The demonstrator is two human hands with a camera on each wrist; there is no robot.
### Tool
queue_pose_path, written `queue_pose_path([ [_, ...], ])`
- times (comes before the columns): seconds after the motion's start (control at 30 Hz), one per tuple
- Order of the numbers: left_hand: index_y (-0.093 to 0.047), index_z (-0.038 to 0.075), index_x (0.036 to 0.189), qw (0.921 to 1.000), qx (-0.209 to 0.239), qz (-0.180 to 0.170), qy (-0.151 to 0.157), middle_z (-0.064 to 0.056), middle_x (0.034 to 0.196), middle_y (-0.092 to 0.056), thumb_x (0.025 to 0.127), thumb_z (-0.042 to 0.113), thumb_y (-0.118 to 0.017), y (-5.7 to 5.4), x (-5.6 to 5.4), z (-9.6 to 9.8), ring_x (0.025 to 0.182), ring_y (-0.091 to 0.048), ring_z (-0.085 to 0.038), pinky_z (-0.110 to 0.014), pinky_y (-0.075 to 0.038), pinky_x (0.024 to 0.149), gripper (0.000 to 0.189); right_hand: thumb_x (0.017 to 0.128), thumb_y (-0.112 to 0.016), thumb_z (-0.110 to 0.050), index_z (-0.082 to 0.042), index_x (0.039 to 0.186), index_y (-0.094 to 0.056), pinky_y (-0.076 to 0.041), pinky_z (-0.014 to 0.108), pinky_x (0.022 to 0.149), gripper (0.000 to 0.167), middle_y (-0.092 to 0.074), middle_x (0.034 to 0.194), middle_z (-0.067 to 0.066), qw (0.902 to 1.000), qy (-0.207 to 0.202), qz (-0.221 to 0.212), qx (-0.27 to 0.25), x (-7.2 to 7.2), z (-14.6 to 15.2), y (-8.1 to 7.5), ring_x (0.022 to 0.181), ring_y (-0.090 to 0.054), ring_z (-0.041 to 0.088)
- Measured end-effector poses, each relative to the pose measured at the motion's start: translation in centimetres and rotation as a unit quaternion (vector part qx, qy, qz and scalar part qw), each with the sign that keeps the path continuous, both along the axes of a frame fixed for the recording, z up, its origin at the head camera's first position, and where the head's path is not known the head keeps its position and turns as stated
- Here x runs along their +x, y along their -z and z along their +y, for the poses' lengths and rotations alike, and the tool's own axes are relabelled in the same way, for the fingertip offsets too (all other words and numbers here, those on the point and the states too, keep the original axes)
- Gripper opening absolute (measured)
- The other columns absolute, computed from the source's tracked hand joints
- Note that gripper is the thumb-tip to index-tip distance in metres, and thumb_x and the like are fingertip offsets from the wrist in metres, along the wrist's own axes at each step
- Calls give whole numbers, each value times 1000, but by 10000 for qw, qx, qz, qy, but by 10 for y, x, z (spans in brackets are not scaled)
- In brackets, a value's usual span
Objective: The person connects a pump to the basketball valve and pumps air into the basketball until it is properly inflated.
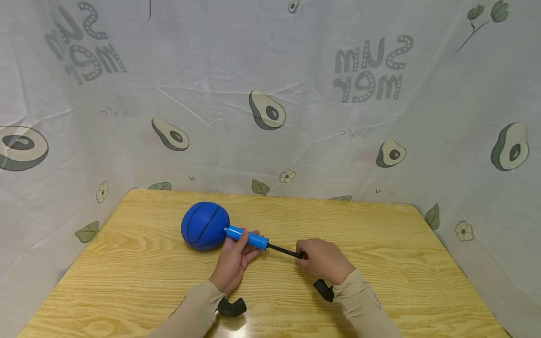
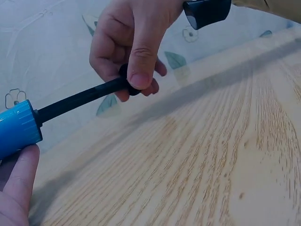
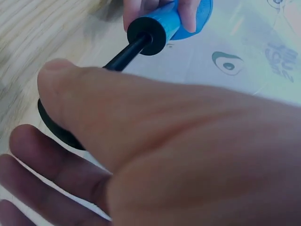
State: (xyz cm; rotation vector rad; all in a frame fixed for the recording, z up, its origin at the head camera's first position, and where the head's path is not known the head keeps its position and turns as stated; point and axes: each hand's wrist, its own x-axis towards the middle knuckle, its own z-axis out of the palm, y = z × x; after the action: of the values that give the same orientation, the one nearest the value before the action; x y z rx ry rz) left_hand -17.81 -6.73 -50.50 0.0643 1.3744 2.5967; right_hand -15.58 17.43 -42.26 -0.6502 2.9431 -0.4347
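A blue ball (image 1: pixel 204 226) with black seam lines rests on the table's left part and looks somewhat dented. Against its right side points a blue hand pump (image 1: pixel 256 241); whether a needle enters the ball is too small to tell. My left hand (image 1: pixel 234 260) grips the pump's blue barrel (image 2: pixel 18 129), thumb on top. My right hand (image 1: pixel 323 259) holds the black handle (image 3: pixel 59 129) at the end of the black rod (image 2: pixel 82 100), which stands well out of the barrel. In the right wrist view the thumb lies over the handle, and some fingers extend past it.
The wooden table (image 1: pixel 401 244) reaches back to a pale curtain (image 1: pixel 220 155) printed with avocados and leaves, which also hangs at both sides. Each wrist wears a black camera mount (image 1: pixel 231 307).
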Motion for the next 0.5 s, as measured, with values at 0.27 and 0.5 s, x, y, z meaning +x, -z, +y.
queue_pose_path([
  [0.27, -18, -1, 148, 10000, 81, -2, 51, -31, 153, -38, 112, 35, -48, 1, -1, -2, 127, -62, -23, -38, -52, 106, 59, 90, -82, -21, -16, 86, -70, -41, 24, 52, 14, -58, 73, -9, 9945, -514, 856, 308, -6, -2, 2, 59, -45, 4],
  [0.5, -23, -3, 144, 9983, -214, 1, 535, -31, 152, -40, 112, 32, -48, 2, 3, 3, 130, -60, -25, -38, -51, 108, 53, 91, -81, -30, -16, 84, -65, -36, 19, 50, 23, -53, 71, -9, 9832, -1112, 1396, 388, -7, -14, 12, 57, -41, 1],
])
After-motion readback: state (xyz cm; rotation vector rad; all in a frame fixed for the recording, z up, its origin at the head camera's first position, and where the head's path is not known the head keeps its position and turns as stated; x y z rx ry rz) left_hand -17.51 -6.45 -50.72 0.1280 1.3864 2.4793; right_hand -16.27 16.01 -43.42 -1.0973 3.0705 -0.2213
